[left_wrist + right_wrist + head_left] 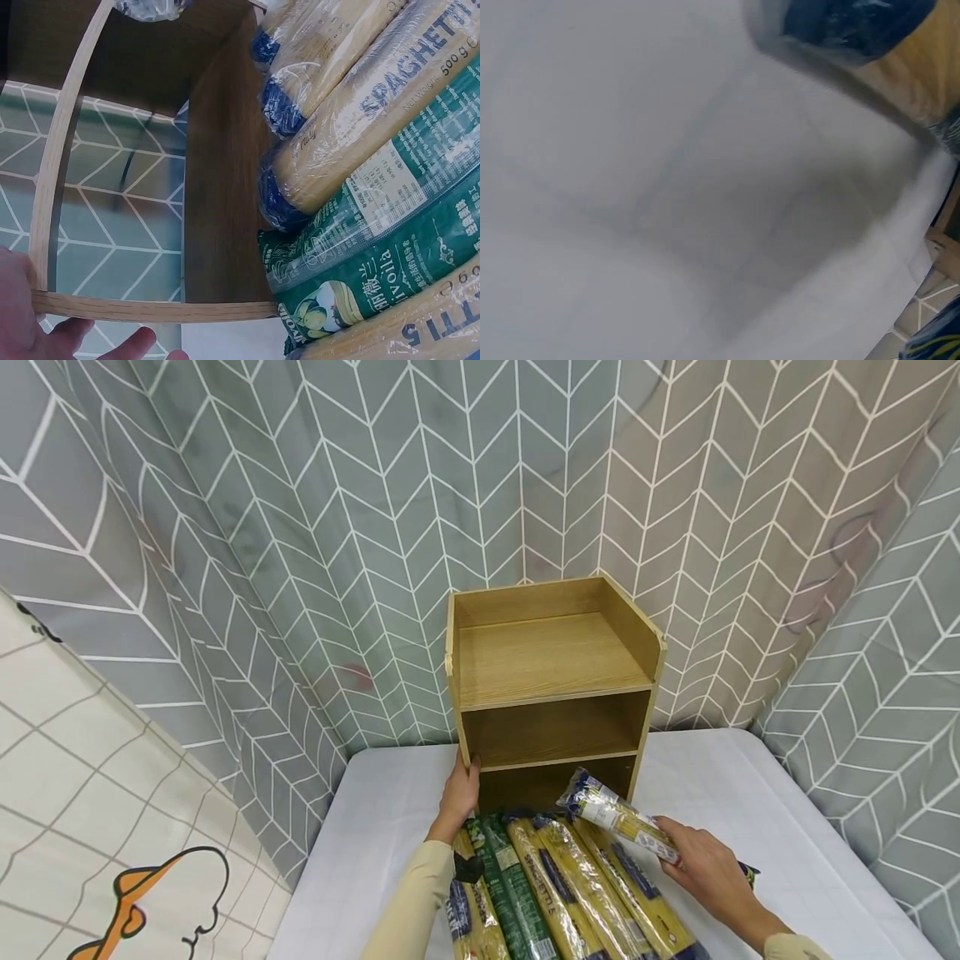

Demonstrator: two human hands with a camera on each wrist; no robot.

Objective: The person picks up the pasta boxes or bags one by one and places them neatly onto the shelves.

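Note:
A small wooden shelf unit [555,660] stands on the white table. My left hand [459,792] grips its left side panel at the front edge; in the left wrist view that hand's fingers [135,346] lie along the panel's outer face. In my right hand [705,868] is a clear packet of spaghetti [618,817], tilted, its far end raised before the lowest compartment. Several yellow spaghetti packets [547,889] and a green pasta packet [513,885] lie side by side in front of the shelf. The right wrist view shows mostly tabletop, without the right hand.
The white table [750,793] extends on both sides of the shelf. Behind it hangs a grey curtain [375,527] with white chevron lines. A cream cloth [112,777] with a cartoon print is at the left. The shelf's middle compartment [555,727] has a board above and below.

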